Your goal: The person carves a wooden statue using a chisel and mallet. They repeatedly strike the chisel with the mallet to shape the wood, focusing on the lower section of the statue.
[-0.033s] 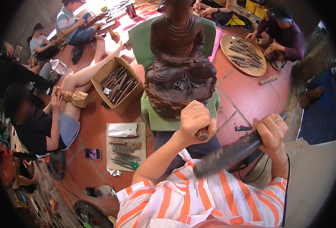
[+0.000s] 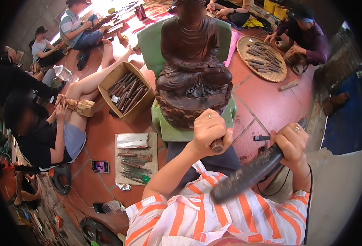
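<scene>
Gripping a wooden-handled chisel in a closed left hand, a carver holds its tip at the base of a dark seated statue on a green plastic chair; the right hand is clenched around a dark mallet.

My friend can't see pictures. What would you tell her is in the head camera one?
A person's left hand grips a wooden-handled chisel against a dark carved seated statue, while the right hand holds a long dark mallet. Other people sit around on the red floor with boxes and trays of carving tools.
</scene>
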Tool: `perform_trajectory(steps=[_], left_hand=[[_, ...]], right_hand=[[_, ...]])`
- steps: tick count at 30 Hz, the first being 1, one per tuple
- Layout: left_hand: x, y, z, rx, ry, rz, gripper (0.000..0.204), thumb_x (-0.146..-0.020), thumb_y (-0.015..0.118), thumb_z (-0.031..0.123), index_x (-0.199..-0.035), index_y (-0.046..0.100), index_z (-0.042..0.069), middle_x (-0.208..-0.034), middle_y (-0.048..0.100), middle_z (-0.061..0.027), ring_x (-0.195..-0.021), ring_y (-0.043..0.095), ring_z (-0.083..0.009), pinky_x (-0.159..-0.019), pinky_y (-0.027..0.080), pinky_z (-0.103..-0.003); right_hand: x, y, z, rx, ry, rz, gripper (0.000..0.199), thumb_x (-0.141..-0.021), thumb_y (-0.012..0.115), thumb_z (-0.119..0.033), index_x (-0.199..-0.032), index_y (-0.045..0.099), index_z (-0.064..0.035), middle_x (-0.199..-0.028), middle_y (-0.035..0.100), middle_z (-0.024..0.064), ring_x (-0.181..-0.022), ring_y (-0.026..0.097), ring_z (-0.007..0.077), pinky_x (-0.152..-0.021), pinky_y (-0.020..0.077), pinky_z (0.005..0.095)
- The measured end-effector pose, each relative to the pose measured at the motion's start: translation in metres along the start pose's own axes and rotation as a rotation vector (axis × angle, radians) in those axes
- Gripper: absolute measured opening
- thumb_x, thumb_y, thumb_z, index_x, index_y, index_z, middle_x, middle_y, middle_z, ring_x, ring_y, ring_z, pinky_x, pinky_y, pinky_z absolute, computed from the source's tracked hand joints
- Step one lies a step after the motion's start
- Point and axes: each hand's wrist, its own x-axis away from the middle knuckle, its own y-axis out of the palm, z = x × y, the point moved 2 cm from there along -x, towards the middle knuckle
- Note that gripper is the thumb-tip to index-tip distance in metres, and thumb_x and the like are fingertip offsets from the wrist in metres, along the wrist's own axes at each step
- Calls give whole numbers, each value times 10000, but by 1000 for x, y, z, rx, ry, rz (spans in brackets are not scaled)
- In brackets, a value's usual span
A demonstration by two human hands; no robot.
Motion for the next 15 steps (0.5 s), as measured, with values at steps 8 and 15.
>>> perform_trajectory(steps=[8, 15], left_hand=[[-1, 2, -3, 17, 23, 4, 258, -597, 605, -58, -533, 384, 58, -517, 434, -51, -452, 421, -224, -494, 382, -317], [3, -3, -5, 34, 40, -39, 259, -595, 602, -55, -527, 379, 58, -517, 435, -43, -461, 427, -216, -499, 386, -318]], right_hand=[[-5, 1, 7, -69, -26, -61, 220, -623, 701, -11, -749, 526, -53, -620, 471, 32, -479, 466, 189, -445, 346, 309], [-3, 9, 10, -15, -144, 28, 214, -544, 621, -49, -730, 515, -59, -618, 440, 19, -486, 443, 157, -450, 333, 278]])
